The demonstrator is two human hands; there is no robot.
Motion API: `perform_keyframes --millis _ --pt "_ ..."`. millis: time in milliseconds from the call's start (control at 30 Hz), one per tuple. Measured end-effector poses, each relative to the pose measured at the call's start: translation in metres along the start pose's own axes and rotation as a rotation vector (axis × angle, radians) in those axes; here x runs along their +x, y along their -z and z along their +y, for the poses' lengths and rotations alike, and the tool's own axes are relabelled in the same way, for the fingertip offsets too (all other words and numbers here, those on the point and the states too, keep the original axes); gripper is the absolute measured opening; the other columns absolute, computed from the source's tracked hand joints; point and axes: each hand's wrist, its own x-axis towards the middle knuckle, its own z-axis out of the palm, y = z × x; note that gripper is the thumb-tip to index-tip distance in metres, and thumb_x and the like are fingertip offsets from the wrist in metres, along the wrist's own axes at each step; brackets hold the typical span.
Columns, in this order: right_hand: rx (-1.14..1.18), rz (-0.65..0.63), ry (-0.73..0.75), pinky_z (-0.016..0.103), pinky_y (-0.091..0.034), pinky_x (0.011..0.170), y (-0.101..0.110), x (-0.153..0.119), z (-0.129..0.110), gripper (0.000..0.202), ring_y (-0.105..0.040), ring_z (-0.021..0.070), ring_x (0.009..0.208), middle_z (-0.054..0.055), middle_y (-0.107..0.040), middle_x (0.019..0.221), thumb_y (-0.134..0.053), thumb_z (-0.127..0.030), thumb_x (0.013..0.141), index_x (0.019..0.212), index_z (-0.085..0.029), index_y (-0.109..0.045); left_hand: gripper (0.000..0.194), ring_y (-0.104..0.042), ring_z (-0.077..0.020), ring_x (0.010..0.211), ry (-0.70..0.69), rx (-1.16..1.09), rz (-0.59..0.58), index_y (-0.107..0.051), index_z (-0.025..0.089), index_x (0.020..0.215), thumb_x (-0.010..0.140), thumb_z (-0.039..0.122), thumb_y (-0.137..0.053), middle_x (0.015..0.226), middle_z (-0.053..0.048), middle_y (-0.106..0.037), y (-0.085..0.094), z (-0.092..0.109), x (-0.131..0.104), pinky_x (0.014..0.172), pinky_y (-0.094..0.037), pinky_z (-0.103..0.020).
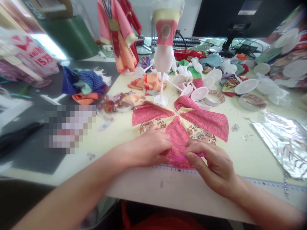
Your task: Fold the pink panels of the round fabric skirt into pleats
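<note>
A pink and floral panelled cloth skirt [206, 123] lies spread on the pale table near its front edge. Across its lowest pink panel runs a narrow bright magenta strip [179, 158]. My left hand [152, 145] rests on the left side of that panel, fingers bent, thumb and fingertips at the strip's left end. At the right end, my right hand [211, 159] pinches the strip between thumb and fingers. A ruler strip [165, 167] runs along the table edge under the cloth. Behind the skirt stands a small white mannequin [163, 59] with a yellow and red top.
Behind are a doll robe [117, 35], white stands [199, 93], cloth pieces [148, 83] and tape rolls [251, 101]. A silvery plastic bag [283, 143] lies at right, blue cloth [88, 80] at left. A monitor [235, 19] stands at the back.
</note>
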Motion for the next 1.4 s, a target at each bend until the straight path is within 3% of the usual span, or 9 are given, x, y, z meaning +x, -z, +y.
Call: perform_keyframes --millis 200,400,567,800,1100,1267,1400 --pt "-0.015 0.003 0.009 0.027 -0.038 0.058 0.001 -0.001 0.000 0.011 -0.051 0.0125 0.062 -0.001 -0.053 0.069 -0.047 -0.013 0.092 0.082 -0.018 -0.050 0.020 -0.048 -0.0149 0.073 0.039 -0.011 -0.021 -0.056 0.016 0.070 0.082 0.032 -0.062 0.076 0.000 -0.056 0.002 0.001 0.000 0.074 -0.030 -0.031" --pt "0.043 0.102 0.019 0.030 -0.045 0.069 0.005 -0.001 -0.003 0.015 -0.051 0.0124 0.062 -0.002 -0.050 0.065 -0.045 -0.010 0.091 0.081 -0.018 -0.051 0.024 -0.046 -0.0141 0.071 0.084 -0.007 -0.049 -0.054 0.015 0.068 0.078 0.033 -0.066 0.075 0.001 -0.054 0.004 0.002 0.001 0.078 -0.030 -0.032" --pt "0.066 0.162 0.012 0.034 -0.048 0.074 0.010 -0.001 -0.002 0.014 -0.051 0.0128 0.062 -0.002 -0.051 0.066 -0.047 -0.011 0.092 0.083 -0.019 -0.055 0.021 -0.050 -0.0140 0.075 0.035 -0.115 -0.029 -0.057 0.017 0.070 0.083 0.033 -0.061 0.076 0.002 -0.057 0.004 -0.007 -0.002 0.082 -0.031 -0.032" --pt "0.017 0.220 -0.012 0.032 -0.048 0.067 0.016 -0.003 0.000 0.015 -0.059 0.0175 0.073 0.000 -0.055 0.065 -0.047 -0.015 0.094 0.096 -0.022 -0.060 0.024 -0.048 -0.0127 0.069 0.038 -0.110 -0.009 -0.055 0.016 0.066 0.081 0.033 -0.062 0.069 0.003 -0.055 0.003 -0.006 -0.001 0.080 -0.032 -0.032" --pt "0.037 0.269 -0.066 0.027 -0.044 0.055 0.017 -0.002 -0.001 0.017 -0.053 0.0114 0.056 -0.002 -0.052 0.063 -0.048 -0.015 0.094 0.103 -0.022 -0.061 0.025 -0.050 -0.0156 0.073 0.066 -0.027 -0.019 -0.056 0.016 0.069 0.078 0.038 -0.066 0.069 0.002 -0.058 0.001 -0.002 0.001 0.084 -0.030 -0.035" --pt "0.053 0.288 -0.065 0.026 -0.044 0.053 0.015 -0.002 0.001 0.018 -0.053 0.0108 0.054 -0.003 -0.052 0.063 -0.048 -0.015 0.094 0.103 -0.022 -0.062 0.025 -0.050 -0.0141 0.070 0.039 -0.015 0.018 -0.058 0.017 0.072 0.078 0.039 -0.065 0.070 0.002 -0.059 0.002 -0.005 -0.002 0.084 -0.030 -0.036" --pt "0.067 0.363 -0.090 0.029 -0.047 0.054 0.016 -0.002 0.002 0.022 -0.056 0.0136 0.057 -0.003 -0.054 0.061 -0.046 -0.017 0.096 0.112 -0.025 -0.060 0.019 -0.053 -0.0163 0.079 0.098 -0.021 0.131 -0.060 0.017 0.082 0.085 0.036 -0.057 0.081 -0.001 -0.062 0.013 -0.011 -0.006 0.081 -0.032 -0.034"
